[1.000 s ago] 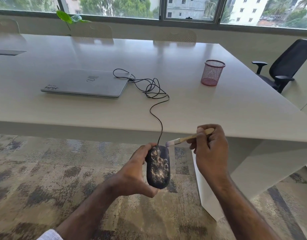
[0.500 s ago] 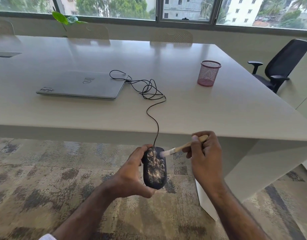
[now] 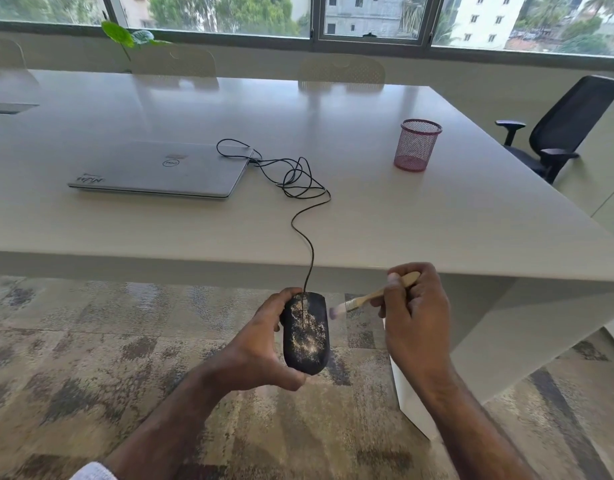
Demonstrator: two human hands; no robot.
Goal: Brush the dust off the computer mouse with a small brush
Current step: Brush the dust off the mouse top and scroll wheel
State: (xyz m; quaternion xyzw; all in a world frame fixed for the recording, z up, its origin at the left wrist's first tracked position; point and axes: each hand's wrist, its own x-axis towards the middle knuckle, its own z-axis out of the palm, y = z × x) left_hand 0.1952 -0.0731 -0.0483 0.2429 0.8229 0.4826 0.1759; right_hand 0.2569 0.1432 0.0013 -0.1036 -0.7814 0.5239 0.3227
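While left hand (image 3: 260, 355) gripped dusty mouse (image 3: 307, 332) off the table (image 3: 471, 216), right hand (image 3: 414, 317) pinched brush (image 3: 371, 299), bristles just beside mouse.

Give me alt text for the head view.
Left hand holds a dusty black mouse below the table edge; right hand holds a brush, bristles just right of it. Laptop and mesh cup sit on the table.

Black mouse (image 3: 306, 332) speckled pale; tan-handled brush (image 3: 374, 296); pink mesh cup (image 3: 417, 145); silver laptop (image 3: 160, 172).
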